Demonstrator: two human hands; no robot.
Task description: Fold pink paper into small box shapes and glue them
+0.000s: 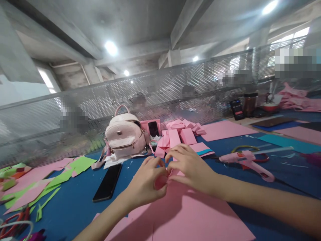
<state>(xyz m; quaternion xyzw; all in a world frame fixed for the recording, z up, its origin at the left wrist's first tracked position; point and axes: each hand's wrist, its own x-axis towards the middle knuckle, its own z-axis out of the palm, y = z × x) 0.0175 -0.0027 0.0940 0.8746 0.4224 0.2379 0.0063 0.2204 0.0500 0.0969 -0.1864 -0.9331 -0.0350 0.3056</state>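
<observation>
Over the table's middle, my left hand (147,182) and my right hand (189,169) come together with fingers bent. Between them is a small curled piece of pink craft foam or paper (161,182), partly hidden behind my fingers; both hands are closed on it. Below my hands lies a large pink sheet (200,214), with the shadow of my arms across it. Several folded pink pieces (175,138) are heaped just past my fingertips. To the right of my right hand, a pink hot glue gun (247,162) rests on its side, its cord running off right.
A black phone (107,182) lies left of my hands on the blue table (75,201). Behind stands a pale backpack (126,137) before a perforated metal screen (160,88). Green scraps (82,164) and red-handled scissors (15,222) are at left; a teal sheet (293,144) is at right.
</observation>
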